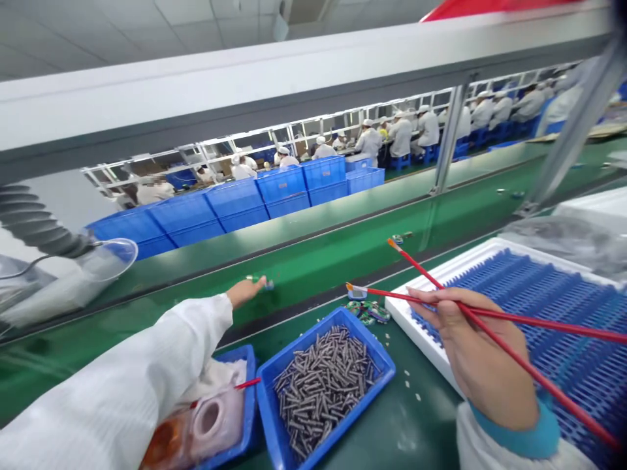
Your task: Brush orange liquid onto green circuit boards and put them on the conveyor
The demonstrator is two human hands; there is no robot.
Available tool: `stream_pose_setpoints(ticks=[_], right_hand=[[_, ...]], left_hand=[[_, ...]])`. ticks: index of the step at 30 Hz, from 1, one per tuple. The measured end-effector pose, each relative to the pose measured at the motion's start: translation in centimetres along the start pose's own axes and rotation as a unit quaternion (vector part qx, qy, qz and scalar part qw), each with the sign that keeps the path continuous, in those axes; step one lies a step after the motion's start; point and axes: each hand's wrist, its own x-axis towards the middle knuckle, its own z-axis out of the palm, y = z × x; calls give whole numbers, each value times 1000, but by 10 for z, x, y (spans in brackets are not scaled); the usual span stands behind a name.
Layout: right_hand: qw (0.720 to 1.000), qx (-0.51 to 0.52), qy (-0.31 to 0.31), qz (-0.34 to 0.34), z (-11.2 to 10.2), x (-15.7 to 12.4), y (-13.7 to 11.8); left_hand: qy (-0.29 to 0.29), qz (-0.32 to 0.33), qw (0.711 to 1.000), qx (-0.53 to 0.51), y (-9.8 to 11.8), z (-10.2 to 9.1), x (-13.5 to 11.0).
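My left hand [245, 291] stretches over the green conveyor belt [313, 261], its fingers closed at a small circuit board [269, 284]; fine detail there is blurred. Two thin red-handled brushes [543, 320] cross in my right hand [482, 356], gripped between thumb and fingers, bristles towards the belt. Below one brush tip lies a small blue-and-white part [357, 294], beside a cluster of small green circuit boards [368, 312]. A blue bin [386, 375] full of small grey metal pins [323, 382] sits between my arms.
Left of the pins, another blue bin [249, 418] holds a pinkish container [230, 418], an amber one and a cloth. A white foam tray [421, 333] with blue ribbed racks [529, 287] lies right. A metal frame [448, 140] rises beyond the belt; a ribbed duct [36, 219] hangs left.
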Motion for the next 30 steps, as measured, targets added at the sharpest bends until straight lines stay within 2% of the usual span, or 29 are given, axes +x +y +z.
stream_pose_setpoints(ticks=[2,4,7,9,13,16,19,22,26,30], right_hand=[[1000,-24,9,-2,-3,-1,0],[998,-59,17,-11,-4,-3,-2],[994,-107,27,-22,-6,-6,-6],[992,-121,32,-15,-6,-8,-10],[991,-127,27,-11,-6,-8,-12],[992,-125,28,-20,-6,-6,-10],[993,-109,24,-25,-6,-3,-8],[996,-80,25,-22,-7,-2,-6],[999,-36,34,-21,-6,-1,-3],[998,8,56,-33,-4,2,-4]], left_hand=[[-45,24,996,71,18,12,6],[-94,76,985,124,42,25,7],[-176,175,954,168,86,53,4],[-219,215,932,193,113,76,2],[-265,228,901,256,148,114,3],[-270,224,891,288,157,124,3],[-254,217,895,296,157,121,0],[-226,208,911,276,152,106,-5],[-168,200,946,191,142,66,-15],[-95,196,976,8,126,19,-47]])
